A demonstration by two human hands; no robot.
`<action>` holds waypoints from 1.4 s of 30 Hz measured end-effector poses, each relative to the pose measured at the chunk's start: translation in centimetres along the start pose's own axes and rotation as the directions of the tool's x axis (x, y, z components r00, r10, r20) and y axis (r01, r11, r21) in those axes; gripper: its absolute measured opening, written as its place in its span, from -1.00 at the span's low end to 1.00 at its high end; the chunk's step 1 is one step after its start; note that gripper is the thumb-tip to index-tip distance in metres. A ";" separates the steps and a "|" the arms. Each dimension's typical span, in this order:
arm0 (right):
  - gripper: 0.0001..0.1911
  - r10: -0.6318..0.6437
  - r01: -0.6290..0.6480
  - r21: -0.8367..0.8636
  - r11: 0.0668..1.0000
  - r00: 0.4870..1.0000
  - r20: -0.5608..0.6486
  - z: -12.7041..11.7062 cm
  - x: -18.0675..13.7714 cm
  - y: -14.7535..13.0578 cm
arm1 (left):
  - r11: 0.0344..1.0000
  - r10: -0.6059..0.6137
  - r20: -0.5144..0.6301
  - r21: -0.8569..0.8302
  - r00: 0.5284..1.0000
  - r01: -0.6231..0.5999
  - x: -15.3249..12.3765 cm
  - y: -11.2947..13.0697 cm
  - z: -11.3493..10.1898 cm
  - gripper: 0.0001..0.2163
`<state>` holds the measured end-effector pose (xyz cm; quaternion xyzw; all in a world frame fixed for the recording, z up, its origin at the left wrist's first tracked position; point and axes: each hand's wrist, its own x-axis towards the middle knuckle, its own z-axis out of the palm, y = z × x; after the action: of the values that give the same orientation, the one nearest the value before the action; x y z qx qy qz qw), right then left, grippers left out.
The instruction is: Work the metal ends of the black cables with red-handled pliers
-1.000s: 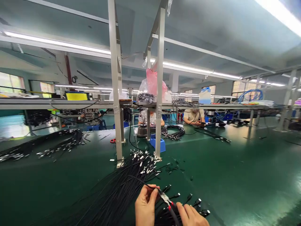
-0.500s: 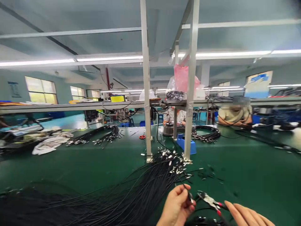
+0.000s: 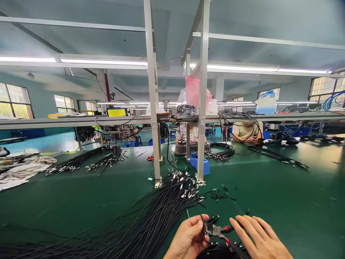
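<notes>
Low in the head view, my left hand [image 3: 188, 235] pinches a thin black cable [image 3: 202, 225] between thumb and fingers, its end pointing down. My right hand [image 3: 258, 235] is around the handles of the cutting pliers [image 3: 216, 230], with the fingers fairly straight along the outside and the thumb hidden. The pliers have metal jaws and red-and-black handles; their jaws are right beside the cable end, though I cannot tell whether they touch it. A large bundle of black cables [image 3: 153, 216] with pale tips spreads to the left of my hands.
Small black scraps [image 3: 219, 196] lie beyond my hands on the green table [image 3: 296, 201]. Two metal posts [image 3: 202, 144] rise behind the bundle, near a blue tape dispenser [image 3: 201, 165]. Coiled cables [image 3: 219, 151] and red scissors [image 3: 150, 158] lie farther back. A person [image 3: 246, 131] sits opposite.
The view has turned rightward, so the scene shifts left. The pliers have come closer to the cable end in my left hand. My right hand shows more of its back and spread fingers.
</notes>
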<state>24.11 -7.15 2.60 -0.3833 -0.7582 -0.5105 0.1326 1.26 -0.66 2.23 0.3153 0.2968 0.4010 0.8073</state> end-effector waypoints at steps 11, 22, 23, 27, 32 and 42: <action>-0.54 0.204 -0.215 0.245 0.945 0.976 0.070 -2.1 2.1 -0.4 | 0.987 0.042 0.063 0.154 0.997 -0.052 0.1 -0.4 -0.2 -0.62; -0.53 0.160 -0.168 0.135 0.977 0.985 0.069 -1.5 2.1 -0.2 | 0.984 0.050 0.081 0.164 0.995 -0.062 0.9 -0.6 -0.8 -0.58; -0.50 0.156 -0.164 0.127 0.978 0.985 0.074 -1.7 2.2 -0.1 | 0.985 0.053 0.085 0.160 0.995 -0.066 0.9 -0.5 -0.8 -0.59; -0.45 0.138 -0.155 0.129 0.979 0.982 0.132 -2.5 2.6 0.2 | 0.984 0.036 0.081 0.173 0.996 -0.050 0.4 -0.1 -0.5 -0.64; -0.39 0.129 -0.151 0.161 0.975 0.982 0.137 -2.3 1.8 0.0 | 0.982 0.031 0.101 0.185 0.994 -0.050 0.1 -0.2 -0.2 -0.66; -0.69 0.024 -0.046 0.157 0.986 0.991 0.135 -1.8 1.3 0.0 | 0.978 0.033 0.110 0.201 0.993 -0.055 -0.1 -0.3 -0.4 -0.68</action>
<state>22.88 -8.15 4.14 -0.4178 -0.7971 -0.4189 0.1210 1.05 -0.78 1.79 0.4236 0.2858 0.3689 0.7764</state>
